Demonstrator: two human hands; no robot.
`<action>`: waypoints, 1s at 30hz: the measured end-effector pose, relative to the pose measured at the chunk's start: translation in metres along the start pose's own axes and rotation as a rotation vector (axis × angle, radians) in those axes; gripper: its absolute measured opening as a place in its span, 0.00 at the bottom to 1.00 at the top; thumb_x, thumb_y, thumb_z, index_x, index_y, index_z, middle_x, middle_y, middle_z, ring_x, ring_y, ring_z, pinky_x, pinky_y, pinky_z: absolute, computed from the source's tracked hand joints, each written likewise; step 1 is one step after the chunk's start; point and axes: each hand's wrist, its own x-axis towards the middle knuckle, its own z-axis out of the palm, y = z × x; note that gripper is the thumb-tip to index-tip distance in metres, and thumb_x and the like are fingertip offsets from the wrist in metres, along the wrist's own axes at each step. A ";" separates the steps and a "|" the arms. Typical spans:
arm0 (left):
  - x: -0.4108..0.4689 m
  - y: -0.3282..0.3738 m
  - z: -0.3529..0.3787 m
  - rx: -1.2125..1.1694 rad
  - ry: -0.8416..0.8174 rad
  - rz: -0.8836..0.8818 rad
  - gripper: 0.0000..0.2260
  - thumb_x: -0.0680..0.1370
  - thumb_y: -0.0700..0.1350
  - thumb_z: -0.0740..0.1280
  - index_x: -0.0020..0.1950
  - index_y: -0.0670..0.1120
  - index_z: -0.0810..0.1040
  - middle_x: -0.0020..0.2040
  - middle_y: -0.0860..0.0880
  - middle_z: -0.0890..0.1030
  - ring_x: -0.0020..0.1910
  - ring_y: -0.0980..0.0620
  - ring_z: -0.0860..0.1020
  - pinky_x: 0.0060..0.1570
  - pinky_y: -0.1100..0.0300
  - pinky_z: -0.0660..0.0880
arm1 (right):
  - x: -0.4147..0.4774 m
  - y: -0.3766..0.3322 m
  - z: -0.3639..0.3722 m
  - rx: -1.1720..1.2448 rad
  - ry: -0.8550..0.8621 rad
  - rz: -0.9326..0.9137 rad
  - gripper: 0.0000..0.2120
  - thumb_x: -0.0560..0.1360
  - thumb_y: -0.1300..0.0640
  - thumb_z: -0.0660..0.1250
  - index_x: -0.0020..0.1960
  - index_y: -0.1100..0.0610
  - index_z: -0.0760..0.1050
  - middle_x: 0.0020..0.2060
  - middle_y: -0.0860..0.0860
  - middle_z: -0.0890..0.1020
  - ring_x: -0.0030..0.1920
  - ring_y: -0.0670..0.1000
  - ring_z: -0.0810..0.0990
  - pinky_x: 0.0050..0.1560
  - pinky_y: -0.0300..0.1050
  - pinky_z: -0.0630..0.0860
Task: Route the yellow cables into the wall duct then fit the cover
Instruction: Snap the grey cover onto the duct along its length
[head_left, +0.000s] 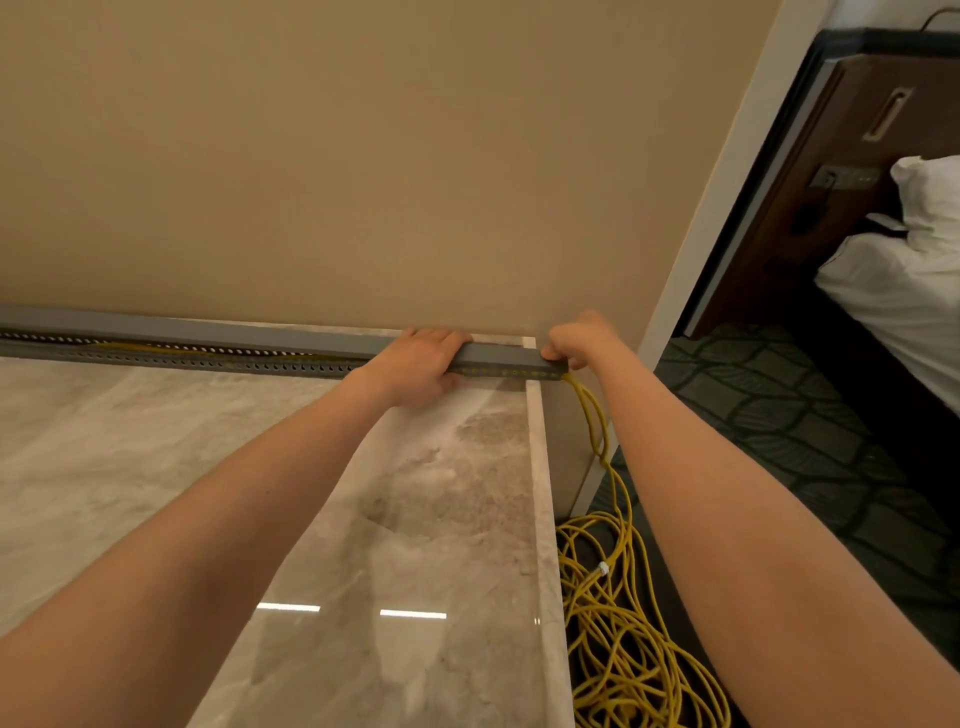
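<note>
Running along the wall foot: grey duct (208, 358), laid at the back of the counter, from the left edge of view to the counter's right end; slotted sides, channel open on the left stretch.
Cover: grey cover (506, 357), a plain strip along the duct's top; its right end sits on the duct between the two hands, while further left the open channel shows beside it.
Counter: marble counter (156, 441), glossy, grey-beige, carrying the duct against the beige wall (363, 156).
Left hand: left hand (421, 364), fingers curled over the top of the cover, thumb under the front side, gripping cover and duct together.
Right hand: right hand (576, 343), at the very right end of the cover, wrist bent down, thumb against the tip, fingers curled round the end and mostly hidden.
Cables: yellow cables (613, 649), partly inside the duct, seen through the slots and the open channel; they leave its right end, hang down past the counter's edge and lie in a loose tangle on the floor.
Tie: white tie (602, 568), round the hanging strands.
Floor: dark patterned carpet (779, 441).
Far right: bed (909, 291) with white bedding.
</note>
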 end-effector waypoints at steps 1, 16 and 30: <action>-0.003 -0.006 -0.001 -0.015 0.000 -0.021 0.22 0.81 0.51 0.58 0.73 0.45 0.62 0.70 0.45 0.69 0.69 0.44 0.68 0.68 0.52 0.62 | -0.001 -0.003 0.003 0.018 0.018 -0.009 0.06 0.74 0.60 0.67 0.49 0.61 0.75 0.52 0.59 0.77 0.51 0.53 0.77 0.43 0.44 0.74; -0.026 -0.052 -0.014 0.004 0.007 -0.112 0.27 0.78 0.51 0.64 0.74 0.45 0.61 0.71 0.44 0.68 0.70 0.43 0.66 0.68 0.53 0.61 | -0.025 -0.051 0.065 -0.232 0.279 -0.259 0.23 0.71 0.59 0.62 0.65 0.61 0.73 0.65 0.60 0.74 0.67 0.61 0.71 0.68 0.57 0.69; -0.117 -0.173 -0.044 0.104 -0.038 -0.257 0.23 0.79 0.44 0.61 0.74 0.46 0.62 0.71 0.43 0.68 0.70 0.43 0.67 0.68 0.50 0.62 | -0.075 -0.168 0.203 -0.407 0.119 -0.447 0.17 0.76 0.60 0.60 0.63 0.55 0.73 0.63 0.57 0.77 0.66 0.59 0.72 0.71 0.67 0.58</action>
